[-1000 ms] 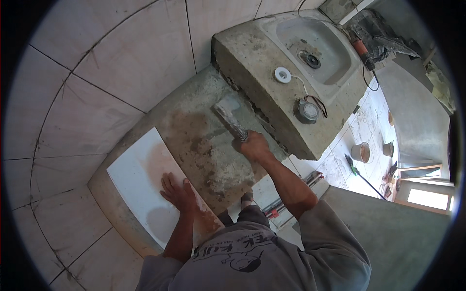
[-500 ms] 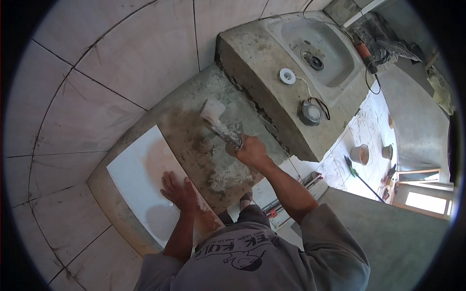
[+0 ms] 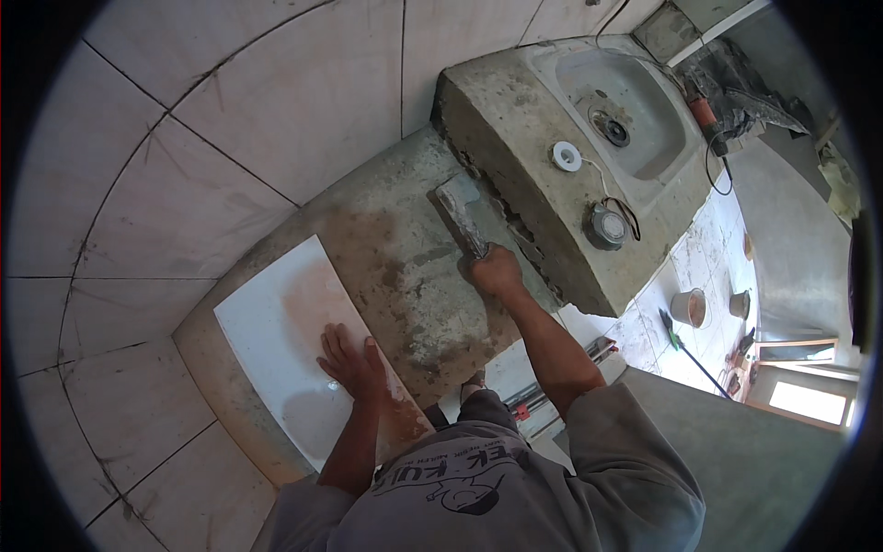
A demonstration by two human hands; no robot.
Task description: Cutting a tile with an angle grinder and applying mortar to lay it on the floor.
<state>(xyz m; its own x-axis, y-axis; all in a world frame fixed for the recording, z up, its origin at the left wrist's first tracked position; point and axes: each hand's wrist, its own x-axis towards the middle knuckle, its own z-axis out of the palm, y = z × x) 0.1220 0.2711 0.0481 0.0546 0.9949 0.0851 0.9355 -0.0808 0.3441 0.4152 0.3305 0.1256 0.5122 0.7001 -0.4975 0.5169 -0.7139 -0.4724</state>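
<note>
My right hand (image 3: 497, 272) grips the handle of a pale, dust-caked flat brush (image 3: 457, 204); its broad end points away from me over the rough concrete slab (image 3: 400, 216). Whether the bristles touch the slab is hard to make out. On a white tile (image 3: 267, 317) lying at the left side of the slab, my left hand (image 3: 354, 363) rests flat, its fingers spread. Pinkish-brown dust covers part of the tile. Grey and brown patches mark the slab between the tile and the sink block.
A raised concrete block (image 3: 515, 138) with a grey sink (image 3: 662, 138) borders the slab on the right. It carries a white tape roll (image 3: 567, 156), a round grey tin (image 3: 605, 226) and an orange power tool (image 3: 704, 112). Buckets (image 3: 688, 308) stand on the floor; tiled walls (image 3: 276, 101) rise left.
My right hand has swung the brush to the right, toward the sink block, and its broad end has turned. My left hand stays flat on the tile. The whole view has shifted slightly.
</note>
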